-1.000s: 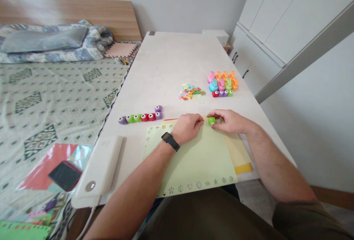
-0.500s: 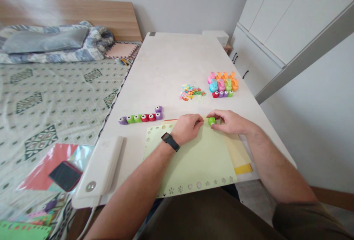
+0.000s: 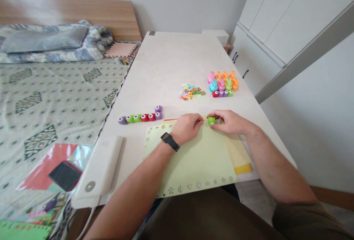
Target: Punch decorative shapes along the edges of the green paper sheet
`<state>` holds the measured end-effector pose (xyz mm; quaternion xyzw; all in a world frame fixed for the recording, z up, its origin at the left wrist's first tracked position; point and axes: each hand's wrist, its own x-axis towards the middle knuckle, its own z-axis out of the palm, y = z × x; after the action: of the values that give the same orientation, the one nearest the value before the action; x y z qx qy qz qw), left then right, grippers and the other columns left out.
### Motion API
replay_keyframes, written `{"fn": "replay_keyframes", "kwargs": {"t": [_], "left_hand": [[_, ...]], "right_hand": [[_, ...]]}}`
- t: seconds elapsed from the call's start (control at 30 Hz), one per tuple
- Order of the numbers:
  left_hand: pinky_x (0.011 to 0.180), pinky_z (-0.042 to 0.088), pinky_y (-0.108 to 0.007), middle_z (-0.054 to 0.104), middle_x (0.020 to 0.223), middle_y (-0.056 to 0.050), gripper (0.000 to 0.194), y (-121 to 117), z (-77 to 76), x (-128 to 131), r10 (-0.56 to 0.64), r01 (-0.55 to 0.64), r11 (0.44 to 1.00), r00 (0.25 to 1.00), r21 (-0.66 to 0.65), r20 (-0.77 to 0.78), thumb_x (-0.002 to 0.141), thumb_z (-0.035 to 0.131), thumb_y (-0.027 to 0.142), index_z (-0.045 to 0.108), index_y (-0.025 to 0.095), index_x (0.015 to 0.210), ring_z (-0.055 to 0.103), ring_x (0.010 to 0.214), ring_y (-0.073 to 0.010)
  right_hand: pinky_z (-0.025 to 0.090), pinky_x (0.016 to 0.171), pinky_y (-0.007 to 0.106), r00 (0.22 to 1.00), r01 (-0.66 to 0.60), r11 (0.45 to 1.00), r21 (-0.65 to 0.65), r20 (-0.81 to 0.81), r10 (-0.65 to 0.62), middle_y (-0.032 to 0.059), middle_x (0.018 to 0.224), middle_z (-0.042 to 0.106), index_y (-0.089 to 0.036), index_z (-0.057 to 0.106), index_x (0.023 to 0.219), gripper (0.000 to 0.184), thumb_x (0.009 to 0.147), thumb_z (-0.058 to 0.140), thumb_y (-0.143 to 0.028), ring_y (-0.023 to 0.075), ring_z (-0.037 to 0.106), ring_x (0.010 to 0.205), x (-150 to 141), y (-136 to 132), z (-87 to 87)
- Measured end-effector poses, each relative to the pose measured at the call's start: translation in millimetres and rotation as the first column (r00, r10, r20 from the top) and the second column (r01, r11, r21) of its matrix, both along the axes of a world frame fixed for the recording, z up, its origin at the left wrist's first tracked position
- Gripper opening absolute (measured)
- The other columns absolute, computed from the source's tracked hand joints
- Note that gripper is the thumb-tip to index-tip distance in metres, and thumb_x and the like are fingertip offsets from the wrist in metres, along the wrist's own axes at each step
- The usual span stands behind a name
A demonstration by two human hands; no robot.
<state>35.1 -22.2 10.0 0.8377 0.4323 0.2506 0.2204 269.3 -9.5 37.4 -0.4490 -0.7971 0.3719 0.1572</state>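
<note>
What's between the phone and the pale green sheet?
In the head view, the long white device, a strip of white tabletop and, nearer the body, the left forearm.

The pale green sheet (image 3: 204, 155) is matt paper, smooth between its cut-outs; the green punch (image 3: 211, 120) is shiny plastic. The white tabletop (image 3: 171, 59) looks smooth, the headboard (image 3: 116, 18) wood-grained with a soft sheen, the bedspread (image 3: 69, 92) cloth. The watch strap (image 3: 173, 144) is matt, perhaps rubber; it shows too small to be sure.
</note>
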Motion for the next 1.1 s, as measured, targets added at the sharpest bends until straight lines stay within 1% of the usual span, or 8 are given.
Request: {"fn": "replay_keyframes", "kwargs": {"t": [0.27,0.47,0.73,0.97,1.1], "left_hand": [[0.074,0.046,-0.028,0.071,0.087,-0.003,0.012,-0.2,-2.2,0.3,-0.001,0.001,1.000,1.000,0.005,0.006,0.093,0.054,0.022,0.065,0.019,0.091,0.064,0.079,-0.0165],[0.075,0.047,-0.029,0.071,0.088,-0.004,0.013,-0.8,0.0,0.4,0.005,-0.005,1.000,1.000,-0.009,-0.006,0.093,0.054,0.023,0.066,0.019,0.092,0.065,0.082,-0.0177],[0.076,0.048,-0.029,0.072,0.089,-0.004,0.013,-1.3,3.9,1.2,0.015,-0.016,0.999,1.000,-0.029,-0.026,0.093,0.054,0.022,0.067,0.019,0.093,0.066,0.083,-0.0180],[0.077,0.048,-0.030,0.072,0.089,-0.004,0.012,-1.3,2.9,1.1,0.014,-0.014,1.000,0.999,-0.013,-0.031,0.093,0.055,0.023,0.067,0.019,0.093,0.065,0.082,-0.0179],[0.077,0.048,-0.030,0.072,0.089,-0.004,0.016,-2.0,5.4,0.8,0.011,-0.011,1.000,1.000,-0.019,-0.015,0.095,0.054,0.029,0.067,0.019,0.093,0.065,0.082,-0.0176]], "right_hand": [[0.051,0.085,0.032,1.000,0.010,1.000,-0.003,0.001,-0.010,0.0047,0.109,0.073,-0.022,0.068,0.117,0.038,0.079,0.069,-0.028,0.0203,0.068,0.095,-0.3,-0.4,0.5],[0.050,0.086,0.032,0.999,0.043,0.999,-0.006,0.018,-0.043,0.0038,0.104,0.074,-0.022,0.069,0.112,0.036,0.076,0.072,-0.027,0.0205,0.067,0.094,-2.3,-0.9,1.1],[0.049,0.079,0.030,0.995,0.093,0.995,0.019,0.024,-0.094,0.0027,0.096,0.074,-0.021,0.070,0.106,0.031,0.074,0.072,-0.024,0.0190,0.066,0.086,-6.5,-2.8,-0.5],[0.047,0.077,0.029,0.995,0.097,0.995,0.011,0.030,-0.098,0.0017,0.093,0.073,-0.020,0.071,0.103,0.030,0.074,0.072,-0.024,0.0175,0.064,0.082,-7.7,-1.8,-1.4],[0.047,0.076,0.029,0.995,0.097,0.995,0.014,0.015,-0.098,0.0020,0.093,0.073,-0.020,0.070,0.103,0.029,0.074,0.071,-0.024,0.0174,0.064,0.082,-7.7,-1.8,-0.8]]}}
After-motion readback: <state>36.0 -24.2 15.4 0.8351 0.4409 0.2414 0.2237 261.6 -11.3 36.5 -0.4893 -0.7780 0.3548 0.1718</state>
